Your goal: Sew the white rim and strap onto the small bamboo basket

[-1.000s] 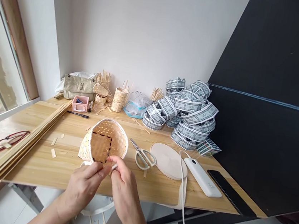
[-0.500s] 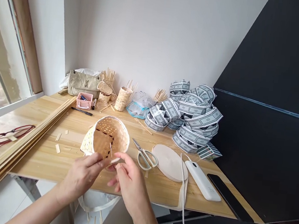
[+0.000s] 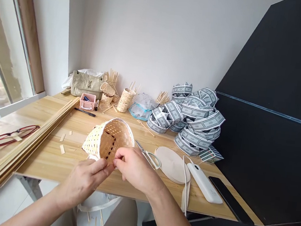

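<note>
A woven basket (image 3: 93, 140) lies tipped on its side with its mouth towards me, a white band (image 3: 122, 121) running round its rim. My left hand (image 3: 84, 178) is closed on the near lower edge of this rim, thumb and fingers pinching it. Against the same edge, just inside the mouth, the fingertips of my right hand (image 3: 133, 167) are pinched together; what they hold is too small to make out. Scissors (image 3: 156, 160) lie right of the basket, partly behind my right hand. Beside them is a flat coil of pale tape (image 3: 170, 164).
Long bamboo strips (image 3: 30, 139) and red glasses (image 3: 9, 136) lie at the left. Small baskets (image 3: 126, 100), a pink box (image 3: 87, 102) and a handbag (image 3: 87, 85) stand behind. Patterned ribbon rolls (image 3: 199, 115), a white power bank (image 3: 204, 183) and a black phone-like slab (image 3: 231, 200) occupy the right.
My right hand has moved in to the rim, its fingers now pinched close to my left hand. The thin white sliver seen inside the mouth is no longer visible. The view has shifted slightly.
</note>
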The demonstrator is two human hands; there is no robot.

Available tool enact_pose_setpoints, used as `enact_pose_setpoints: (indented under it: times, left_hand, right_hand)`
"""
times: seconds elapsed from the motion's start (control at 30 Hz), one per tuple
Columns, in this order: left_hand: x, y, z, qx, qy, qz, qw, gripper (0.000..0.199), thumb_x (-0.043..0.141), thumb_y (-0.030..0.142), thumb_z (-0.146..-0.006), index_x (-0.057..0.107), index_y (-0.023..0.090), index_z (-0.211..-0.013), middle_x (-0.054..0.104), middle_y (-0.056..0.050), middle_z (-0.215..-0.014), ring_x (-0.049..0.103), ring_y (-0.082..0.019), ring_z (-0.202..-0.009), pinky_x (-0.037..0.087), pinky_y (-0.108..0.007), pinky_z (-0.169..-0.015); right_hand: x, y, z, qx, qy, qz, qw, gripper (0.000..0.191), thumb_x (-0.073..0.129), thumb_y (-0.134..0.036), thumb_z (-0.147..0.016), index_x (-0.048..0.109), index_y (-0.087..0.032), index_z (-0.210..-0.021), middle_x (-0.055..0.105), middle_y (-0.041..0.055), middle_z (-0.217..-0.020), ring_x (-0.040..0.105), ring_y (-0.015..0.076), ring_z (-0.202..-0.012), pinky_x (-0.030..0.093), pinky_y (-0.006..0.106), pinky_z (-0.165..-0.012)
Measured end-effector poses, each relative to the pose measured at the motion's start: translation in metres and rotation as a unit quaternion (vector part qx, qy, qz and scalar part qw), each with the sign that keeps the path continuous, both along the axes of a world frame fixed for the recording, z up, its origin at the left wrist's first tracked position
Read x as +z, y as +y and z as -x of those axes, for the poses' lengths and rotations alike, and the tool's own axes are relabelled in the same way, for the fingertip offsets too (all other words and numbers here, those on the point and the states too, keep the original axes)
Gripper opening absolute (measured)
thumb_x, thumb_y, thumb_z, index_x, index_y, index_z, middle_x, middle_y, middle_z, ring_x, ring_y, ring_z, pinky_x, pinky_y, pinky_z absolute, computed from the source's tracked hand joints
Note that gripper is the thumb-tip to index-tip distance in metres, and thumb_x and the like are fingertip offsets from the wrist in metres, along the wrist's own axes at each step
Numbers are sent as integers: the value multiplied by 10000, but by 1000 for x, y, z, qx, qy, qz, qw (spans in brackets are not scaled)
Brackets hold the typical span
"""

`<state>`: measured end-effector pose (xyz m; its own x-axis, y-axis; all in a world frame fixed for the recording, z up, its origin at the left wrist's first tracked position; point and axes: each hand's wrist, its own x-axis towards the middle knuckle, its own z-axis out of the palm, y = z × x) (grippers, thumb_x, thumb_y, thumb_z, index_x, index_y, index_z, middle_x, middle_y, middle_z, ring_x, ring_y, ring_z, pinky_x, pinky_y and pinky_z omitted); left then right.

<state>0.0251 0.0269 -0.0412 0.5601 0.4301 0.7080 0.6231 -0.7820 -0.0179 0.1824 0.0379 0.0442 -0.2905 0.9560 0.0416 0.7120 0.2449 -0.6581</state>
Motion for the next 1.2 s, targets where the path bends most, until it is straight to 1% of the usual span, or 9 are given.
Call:
enact_pose_setpoints:
  times: [0.13,0.27,0.37,0.5,0.6,0.7,1.03,1.1,1.2]
  left_hand:
    - [5,-2,-1,-42,-8,30,999,289,316,103,-899,595,165,-944,568,-5,-694,471,-100,-497,347,-221,-465]
    - [21,1,-1,-98,-110,146,978,257,388,138,-880,643,160,-855,537,-10,-656,499,-81,-510,380,-169,-463]
    - [35,5,0,-144,-184,241,942,223,463,201,-860,675,181,-795,536,-7,-615,526,-95,-542,417,-172,-488]
    - [44,7,0,-174,-253,372,876,219,534,269,-820,684,161,-704,525,-10,-588,488,-90,-495,391,-164,-403]
    - [44,7,1,-181,-288,452,825,250,555,333,-798,678,144,-691,507,-11,-615,461,-74,-459,379,-156,-357]
    - [45,7,-1,-185,-307,487,797,290,562,387,-784,674,138,-687,487,-5,-616,443,-62,-431,380,-163,-351]
    - [29,13,-12,-199,-322,511,772,303,591,435,-756,672,158,-665,490,4,-626,395,-45,-416,346,-166,-345]
    - [30,15,-12,-196,-310,503,783,322,577,454,-761,673,157,-681,496,0,-634,403,-48,-418,348,-166,-345]
    - [37,15,-12,-195,-270,452,828,374,548,503,-761,677,157,-705,527,-15,-622,467,-80,-469,380,-179,-377]
  right_hand:
    - [-5,0,-1,-52,141,40,988,165,432,-156,-757,447,-196,-598,392,-103,-327,420,67,-302,283,157,-372]
    - [-3,0,-6,-34,324,144,934,138,468,-292,-768,416,-197,-683,564,-60,-572,527,62,-375,155,127,-313]
    - [6,-1,-10,-7,396,185,899,216,525,-394,-749,418,-207,-734,525,-72,-554,503,58,-387,137,121,-310]
    - [15,2,-23,15,400,156,903,233,586,-401,-720,484,-191,-721,319,-117,-450,316,27,-364,179,134,-356]
    - [14,6,-39,2,406,141,903,226,624,-373,-699,509,-179,-699,278,-110,-469,241,26,-393,139,160,-387]
    - [7,9,-52,-12,408,135,903,227,632,-372,-692,517,-176,-681,267,-102,-472,220,37,-410,129,180,-402]
    - [-11,6,-69,-36,393,91,914,210,590,-358,-721,522,-163,-687,331,-85,-526,238,34,-422,132,193,-418]
    - [-14,7,-71,-35,384,77,919,203,566,-353,-746,514,-164,-693,337,-81,-547,241,35,-429,143,193,-420]
    - [-14,5,-74,-22,336,35,941,171,502,-329,-804,500,-180,-721,336,-81,-530,278,54,-447,206,192,-435]
